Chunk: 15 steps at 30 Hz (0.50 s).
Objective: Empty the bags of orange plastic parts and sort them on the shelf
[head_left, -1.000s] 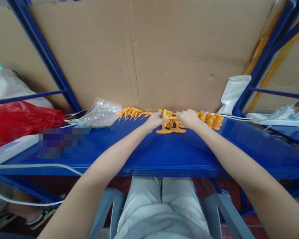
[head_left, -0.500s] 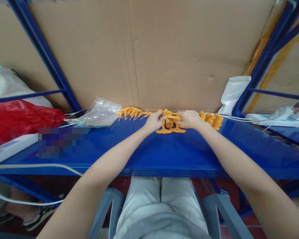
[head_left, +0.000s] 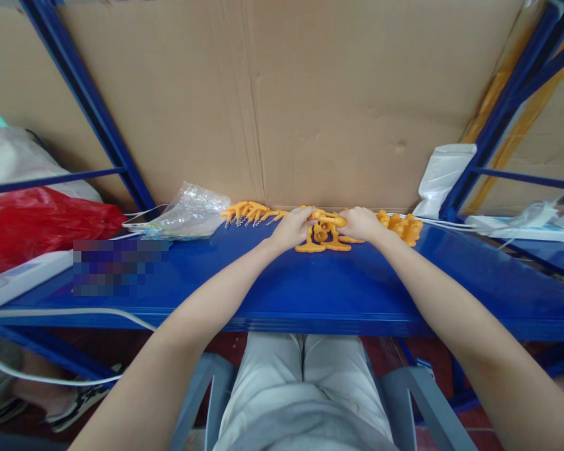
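My left hand [head_left: 293,228] and my right hand [head_left: 360,223] meet over a small group of orange plastic parts at the back of the blue table. Between them is an orange plastic part [head_left: 329,219], gripped from both sides by closed fingers; its full shape is partly hidden. Just below it, T-shaped orange pieces [head_left: 313,248] lie on the tabletop. To the left, orange-handled corkscrews [head_left: 247,212] rest in a row with their metal spirals pointing toward me. Several upright orange pieces [head_left: 407,228] stand close together to the right of my right hand.
A clear plastic bag [head_left: 192,211] lies left of the corkscrews. Farther left are a red bag [head_left: 47,220] and a white cable [head_left: 70,312]. Cardboard [head_left: 329,100] backs the blue table [head_left: 310,288]. A white power strip [head_left: 526,229] sits at right.
Both hands keep hold of the orange part with only a slight shift in its tilt. The loose pieces stay where they were; the view moves very slightly.
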Available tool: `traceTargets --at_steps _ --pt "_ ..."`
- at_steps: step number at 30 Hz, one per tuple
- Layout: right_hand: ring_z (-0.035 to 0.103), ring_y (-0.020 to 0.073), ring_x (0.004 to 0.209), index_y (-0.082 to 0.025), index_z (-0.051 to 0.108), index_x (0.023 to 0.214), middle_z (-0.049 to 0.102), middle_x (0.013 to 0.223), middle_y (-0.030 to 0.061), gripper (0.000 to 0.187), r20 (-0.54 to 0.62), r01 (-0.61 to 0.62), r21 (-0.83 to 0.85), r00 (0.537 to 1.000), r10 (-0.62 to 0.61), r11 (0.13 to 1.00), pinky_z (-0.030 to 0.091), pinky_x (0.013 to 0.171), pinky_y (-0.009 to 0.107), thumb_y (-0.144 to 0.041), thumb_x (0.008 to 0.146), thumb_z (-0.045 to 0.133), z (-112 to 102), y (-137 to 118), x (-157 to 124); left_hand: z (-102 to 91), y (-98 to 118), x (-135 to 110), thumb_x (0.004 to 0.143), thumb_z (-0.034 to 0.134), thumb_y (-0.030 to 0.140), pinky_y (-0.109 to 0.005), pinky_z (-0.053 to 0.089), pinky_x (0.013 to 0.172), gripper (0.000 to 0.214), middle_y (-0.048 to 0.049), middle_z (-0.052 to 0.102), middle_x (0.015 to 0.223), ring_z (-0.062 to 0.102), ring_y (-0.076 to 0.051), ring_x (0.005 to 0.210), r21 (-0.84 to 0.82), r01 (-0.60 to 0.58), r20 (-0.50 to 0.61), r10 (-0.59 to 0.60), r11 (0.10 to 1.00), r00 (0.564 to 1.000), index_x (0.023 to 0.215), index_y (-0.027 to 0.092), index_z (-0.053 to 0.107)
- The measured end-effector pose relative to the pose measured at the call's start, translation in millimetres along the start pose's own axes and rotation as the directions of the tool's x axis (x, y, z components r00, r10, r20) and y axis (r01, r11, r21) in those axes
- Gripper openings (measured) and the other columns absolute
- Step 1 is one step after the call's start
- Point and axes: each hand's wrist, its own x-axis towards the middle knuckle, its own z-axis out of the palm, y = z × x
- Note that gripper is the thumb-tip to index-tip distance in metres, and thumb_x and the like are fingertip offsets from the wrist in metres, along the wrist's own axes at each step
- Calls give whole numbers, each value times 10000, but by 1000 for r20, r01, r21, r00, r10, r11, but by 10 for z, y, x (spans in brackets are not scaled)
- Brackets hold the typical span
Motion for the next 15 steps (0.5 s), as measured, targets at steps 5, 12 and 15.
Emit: traceTargets --at_steps 5,12,15 --pt "727 290 1008 -198 776 1120 787 996 138 387 -33 -11 -69 999 9 998 474 780 304 -351 904 494 -17 3 -31 1 3 0 889 535 111 -289 476 755 89 -39 656 812 629 -188 794 -17 -6 -30 5 1000 1000 889 194 568" --pt "724 311 1032 -160 747 1148 777 1019 179 391 -56 -30 -126 998 23 992 463 780 317 -324 936 462 -44 1 -51 0 3 7 903 540 165 -274 454 710 58 -12 625 754 606 -175 738 -44 19 -28 -20 999 999 917 198 586" --pt "726 311 1016 -155 742 1148 776 1016 182 390 -60 -25 -130 998 17 991 455 760 316 -318 940 455 -37 9 -51 -32 19 2 903 534 183 -288 454 718 53 -22 620 757 603 -188 748 -36 39 5 -39 999 999 915 194 585"
